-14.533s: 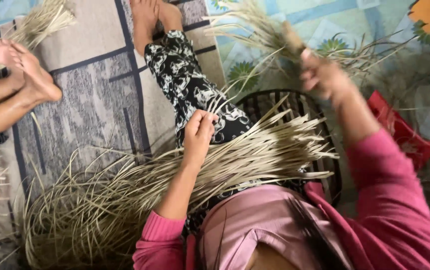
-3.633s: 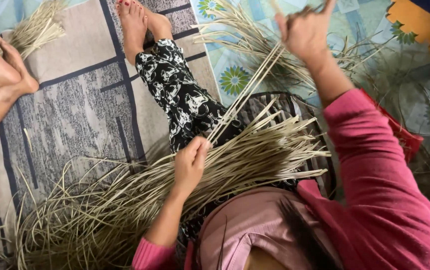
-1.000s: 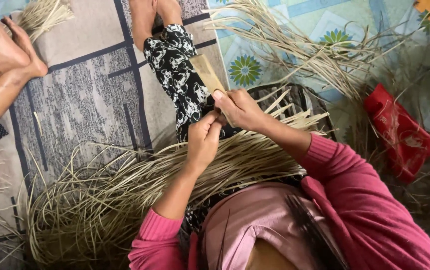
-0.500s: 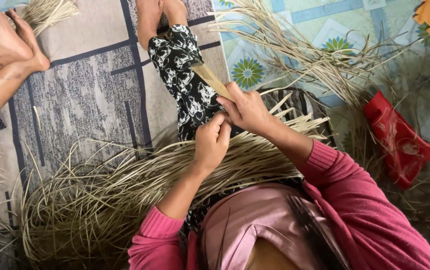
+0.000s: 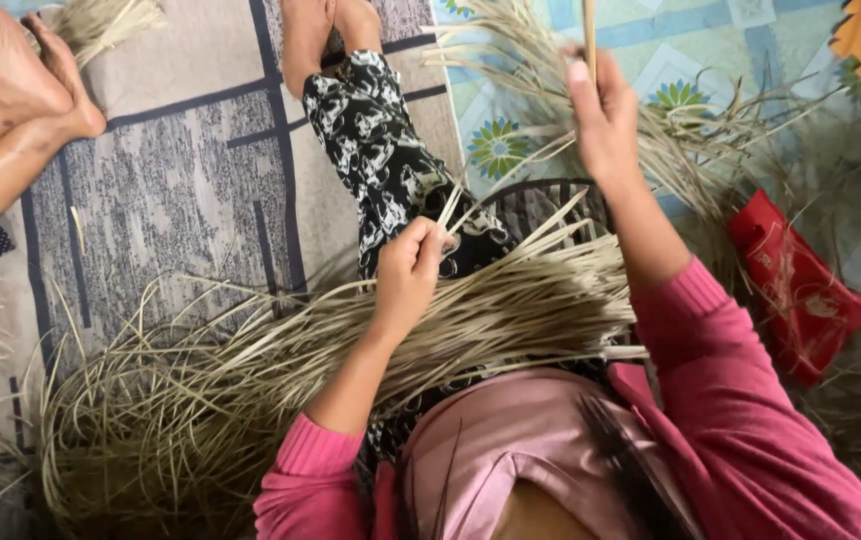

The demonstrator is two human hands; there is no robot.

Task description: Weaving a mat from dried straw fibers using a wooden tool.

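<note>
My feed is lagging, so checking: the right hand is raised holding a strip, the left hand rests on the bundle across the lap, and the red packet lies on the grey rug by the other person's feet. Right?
Not quite. In the head view the red packet lies on the person's right side, on the floral mat, not on the grey rug. The rest holds: right hand raised with a strip, left hand on the bundle.

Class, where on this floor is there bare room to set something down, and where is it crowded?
Free: the grey mat between the other person's feet and the patterned leg. Crowded: straw across the lap under the left hand, and strands around the raised right hand and red packet.
</note>
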